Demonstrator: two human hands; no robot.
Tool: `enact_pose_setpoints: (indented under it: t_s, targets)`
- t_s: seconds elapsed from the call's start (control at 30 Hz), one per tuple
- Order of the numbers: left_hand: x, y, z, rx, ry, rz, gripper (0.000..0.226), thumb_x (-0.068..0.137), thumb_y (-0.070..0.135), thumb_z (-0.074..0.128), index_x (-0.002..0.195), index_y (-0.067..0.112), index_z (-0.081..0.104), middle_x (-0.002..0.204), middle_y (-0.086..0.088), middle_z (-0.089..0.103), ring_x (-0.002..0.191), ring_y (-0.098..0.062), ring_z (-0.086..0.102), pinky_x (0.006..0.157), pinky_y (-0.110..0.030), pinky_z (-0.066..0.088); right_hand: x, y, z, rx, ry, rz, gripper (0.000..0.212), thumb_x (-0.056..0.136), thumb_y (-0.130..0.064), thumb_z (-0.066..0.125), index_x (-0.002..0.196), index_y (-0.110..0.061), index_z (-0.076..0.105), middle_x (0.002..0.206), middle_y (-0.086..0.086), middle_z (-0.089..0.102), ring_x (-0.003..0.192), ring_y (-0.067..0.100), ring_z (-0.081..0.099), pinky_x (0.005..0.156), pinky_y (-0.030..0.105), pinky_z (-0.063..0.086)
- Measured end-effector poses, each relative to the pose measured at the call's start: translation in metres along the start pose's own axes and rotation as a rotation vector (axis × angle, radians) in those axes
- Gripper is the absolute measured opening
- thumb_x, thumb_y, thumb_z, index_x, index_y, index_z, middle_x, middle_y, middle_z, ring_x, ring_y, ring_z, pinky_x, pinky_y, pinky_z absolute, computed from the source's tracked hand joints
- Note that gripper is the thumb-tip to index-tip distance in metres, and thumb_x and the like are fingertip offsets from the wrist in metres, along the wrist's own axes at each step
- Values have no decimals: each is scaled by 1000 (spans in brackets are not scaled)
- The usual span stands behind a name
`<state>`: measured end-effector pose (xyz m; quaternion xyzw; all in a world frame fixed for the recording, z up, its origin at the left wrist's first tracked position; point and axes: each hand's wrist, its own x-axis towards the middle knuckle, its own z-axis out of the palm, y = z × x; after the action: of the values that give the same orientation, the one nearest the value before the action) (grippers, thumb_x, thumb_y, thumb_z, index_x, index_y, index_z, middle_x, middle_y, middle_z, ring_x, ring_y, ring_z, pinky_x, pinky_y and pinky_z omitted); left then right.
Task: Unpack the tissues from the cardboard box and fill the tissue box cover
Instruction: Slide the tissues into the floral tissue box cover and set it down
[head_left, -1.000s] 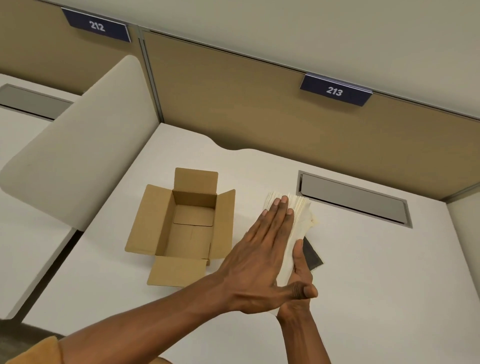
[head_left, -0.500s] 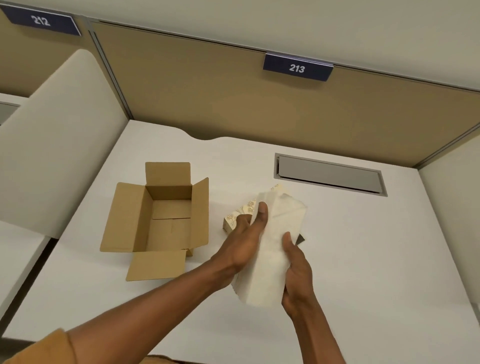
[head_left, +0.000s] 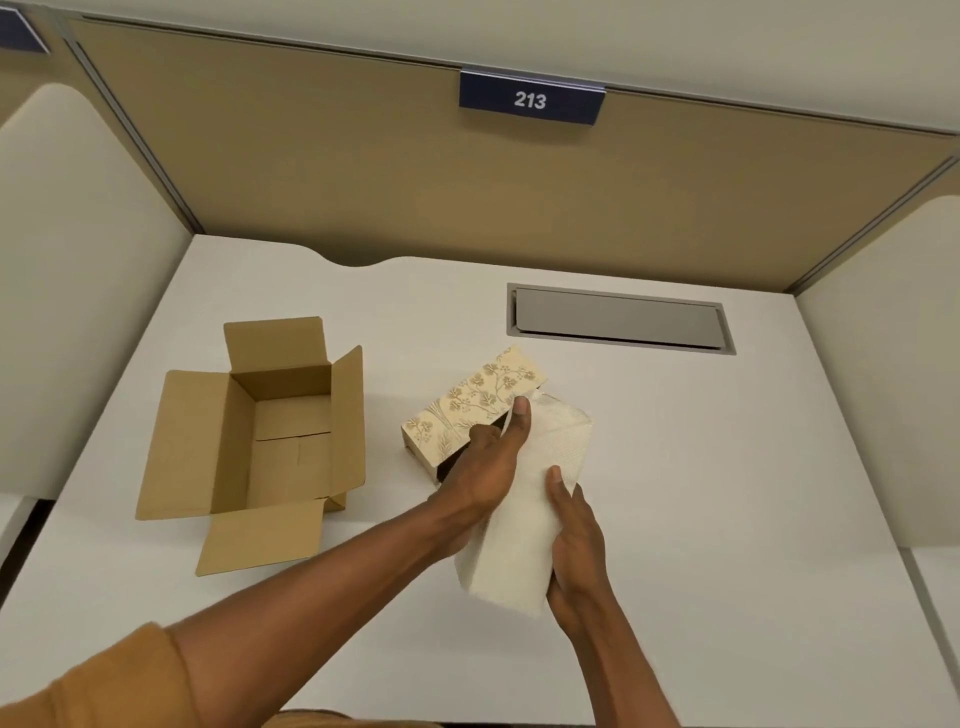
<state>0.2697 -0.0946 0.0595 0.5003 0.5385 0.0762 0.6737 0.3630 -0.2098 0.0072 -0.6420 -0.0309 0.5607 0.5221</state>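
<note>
1. The unpacking looks done: the cardboard box (head_left: 254, 441) sits toward the left edge of the white desk (head_left: 727, 493) with all four flaps folded out, and its floor shows bare, nothing left inside.
2. The stack of white tissues (head_left: 524, 519) is out of the box and held just above the desk near its middle, long axis running from the near edge toward the back.
3. The left hand (head_left: 488, 467) presses against the stack's left face, thumb laid up along it; the right hand (head_left: 576, 540) cups the right side from below, thumb on top. Both are closed on the stack, squeezing it between them.
4. The floral tissue box cover (head_left: 467, 410) lies on the desk just left of and behind the stack, touching or nearly touching it. Its dark opening seems to face the hands, though the left hand hides most of it, so I cannot be sure.
5. Left to do, by my reading: slide the stack into the cover and set the cover right. No tissue shows inside it.
</note>
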Motion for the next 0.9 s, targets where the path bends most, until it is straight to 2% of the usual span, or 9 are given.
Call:
enact_pose_setpoints:
  t_s: [0.07, 0.13, 0.2, 0.33, 0.4, 0.47, 0.63, 0.8, 0.9]
  targets:
    - [10, 0, -6, 97, 37, 40, 83, 85, 94, 49, 122, 21, 67, 121, 1, 75, 114, -17, 69, 101, -41, 57, 11, 3, -8, 104, 16, 9, 49, 102, -56, 65, 143, -30, 62, 134, -1, 76, 122, 26, 73, 108, 53, 56]
    - [22, -2, -16, 231, 137, 127, 49, 95, 70, 65, 104, 22, 73, 109, 6, 78, 105, -20, 72, 93, -44, 59, 22, 5, -16, 205, 35, 12, 48, 102, -51, 67, 140, -22, 65, 131, 8, 79, 120, 33, 76, 104, 57, 60]
    - [34, -3, -26, 401, 233, 206, 32, 100, 53, 71, 104, 21, 76, 115, 5, 79, 104, -21, 72, 92, -47, 64, 36, 9, -22, 242, 76, 33, 47, 102, -49, 69, 138, -19, 65, 127, 10, 80, 119, 35, 76, 102, 58, 61]
    - [63, -5, -43, 641, 346, 332, 20, 101, 41, 74, 103, 22, 71, 129, -1, 77, 108, -21, 72, 84, -43, 66, 66, 16, -25, 232, 110, 49, 44, 101, -42, 71, 135, -15, 63, 119, 9, 83, 111, 33, 79, 93, 53, 64]
    - [82, -5, -51, 748, 354, 379, 24, 99, 42, 75, 109, 21, 69, 129, -2, 73, 115, -21, 67, 87, -41, 62, 79, 18, -25, 232, 127, 60, 40, 100, -41, 73, 130, -16, 65, 114, 7, 84, 102, 28, 82, 80, 45, 67]
    - [99, -5, -56, 844, 346, 388, 37, 97, 43, 77, 121, 17, 67, 134, -3, 66, 124, -24, 60, 92, -41, 56, 92, 18, -25, 220, 146, 67, 37, 98, -39, 76, 125, -16, 67, 113, 5, 84, 106, 30, 80, 75, 43, 66]
    - [129, -7, -67, 967, 313, 378, 41, 98, 41, 76, 127, 15, 65, 139, -7, 62, 126, -27, 59, 98, -43, 56, 121, 19, -21, 186, 161, 83, 35, 96, -37, 80, 121, -15, 70, 106, 1, 86, 113, 31, 75, 76, 44, 64]
    - [144, -8, -71, 930, 265, 264, 68, 96, 48, 77, 145, 10, 51, 151, -9, 47, 125, -33, 64, 93, -47, 58, 138, 18, -15, 175, 158, 120, 46, 90, -35, 86, 127, -12, 70, 116, 6, 84, 114, 31, 77, 96, 55, 64]
    - [150, -9, -71, 932, 209, 199, 77, 93, 53, 79, 149, 11, 46, 152, -8, 47, 128, -34, 64, 96, -46, 56, 143, 18, -11, 180, 159, 124, 43, 89, -32, 88, 124, -13, 73, 114, 6, 85, 111, 30, 78, 84, 47, 67]
